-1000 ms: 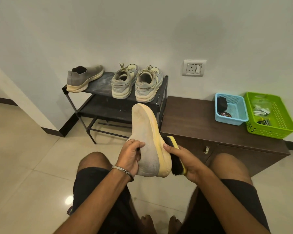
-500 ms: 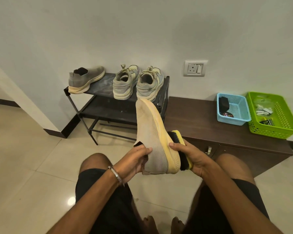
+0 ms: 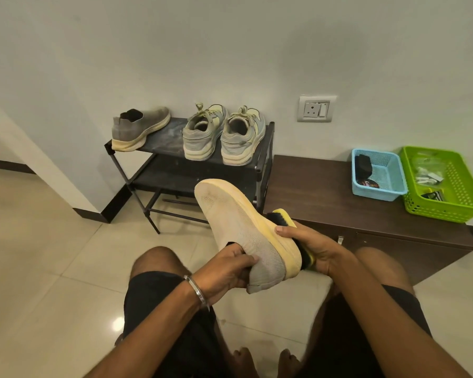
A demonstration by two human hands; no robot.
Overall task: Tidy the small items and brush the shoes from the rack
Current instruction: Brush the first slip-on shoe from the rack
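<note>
A grey knit slip-on shoe (image 3: 238, 222) with a yellowed sole is held up in front of me, toe pointing away to the left. My left hand (image 3: 227, 271) grips its heel and collar, fingers reaching into the opening. My right hand (image 3: 311, 246) holds a yellow-backed brush (image 3: 287, 219) with black bristles against the sole's right edge. The matching grey shoe (image 3: 139, 128) lies on the black shoe rack (image 3: 164, 151), beside a laced pair of pale sneakers (image 3: 224, 135).
A dark wooden cabinet (image 3: 325, 192) stands right of the rack, carrying a blue basket (image 3: 377, 173) and a green basket (image 3: 448, 184) with small items. A wall socket (image 3: 316, 108) sits above. My knees and bare feet are below, over a glossy tiled floor.
The shoe has tilted so its toe swings left and lower. My right hand with the brush has shifted along the sole toward the heel. My left hand's grip moved deeper onto the collar.
</note>
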